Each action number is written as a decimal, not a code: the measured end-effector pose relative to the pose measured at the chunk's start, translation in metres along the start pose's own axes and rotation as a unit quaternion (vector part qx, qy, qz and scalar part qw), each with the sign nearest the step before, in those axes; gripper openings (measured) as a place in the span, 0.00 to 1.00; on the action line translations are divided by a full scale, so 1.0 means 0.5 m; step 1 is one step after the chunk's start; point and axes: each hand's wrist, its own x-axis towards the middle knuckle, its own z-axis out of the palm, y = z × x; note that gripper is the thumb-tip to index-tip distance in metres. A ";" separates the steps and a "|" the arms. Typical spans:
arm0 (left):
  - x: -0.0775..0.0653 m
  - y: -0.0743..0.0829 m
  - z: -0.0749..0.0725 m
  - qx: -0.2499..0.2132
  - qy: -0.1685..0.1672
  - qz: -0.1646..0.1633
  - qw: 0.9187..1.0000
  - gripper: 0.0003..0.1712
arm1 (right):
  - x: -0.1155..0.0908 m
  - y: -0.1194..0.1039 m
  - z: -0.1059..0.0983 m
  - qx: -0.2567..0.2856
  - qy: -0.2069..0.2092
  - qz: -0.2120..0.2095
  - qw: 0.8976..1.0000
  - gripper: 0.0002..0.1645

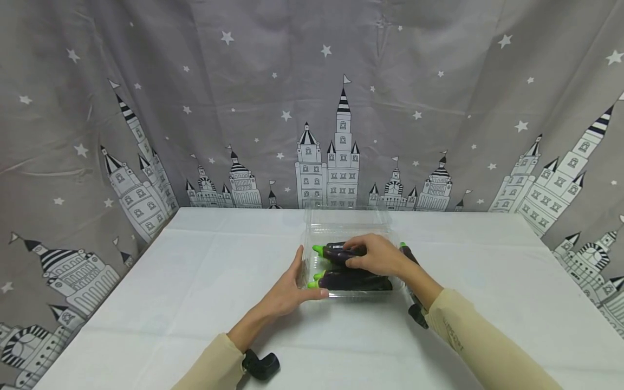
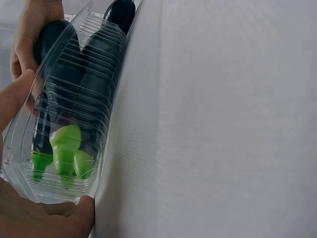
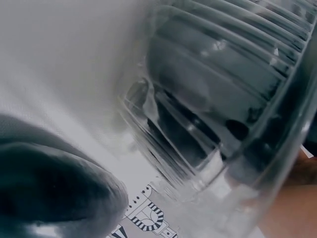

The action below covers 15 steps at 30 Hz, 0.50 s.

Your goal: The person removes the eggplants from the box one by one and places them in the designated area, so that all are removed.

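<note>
A clear plastic clamshell box (image 1: 361, 295) lies with its ribbed lid (image 1: 348, 216) folded back behind it. Inside are several dark purple eggplants with bright green stem ends; two lie along the front, one of them the front eggplant (image 1: 358, 281). My right hand (image 1: 377, 254) reaches in from above and grips another eggplant (image 1: 336, 254) near the back, its stem pointing left. With the thumb at the front rim and fingers along the left end, my left hand (image 1: 287, 290) holds the box. Through the clear wall in the left wrist view, green stems (image 2: 64, 144) show.
Just right of the box, partly behind my right forearm, lies another eggplant (image 1: 408, 252). A white cloth (image 1: 195, 281) covers the table. Behind it hangs a grey curtain (image 1: 414, 65) printed with castles and stars. Black wrist cameras (image 1: 261, 365) sit on both forearms.
</note>
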 end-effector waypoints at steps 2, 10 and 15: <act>0.000 0.000 0.000 -0.001 0.001 -0.001 1.000 0.70 | -0.001 0.001 0.000 -0.001 -0.003 0.000 1.000 0.22; -0.001 0.001 -0.001 0.006 0.004 -0.004 1.000 0.71 | -0.004 0.001 0.002 0.007 -0.008 0.002 1.000 0.21; 0.000 0.002 0.000 0.007 0.006 -0.005 1.000 0.70 | -0.005 0.001 0.003 0.011 -0.006 0.005 1.000 0.21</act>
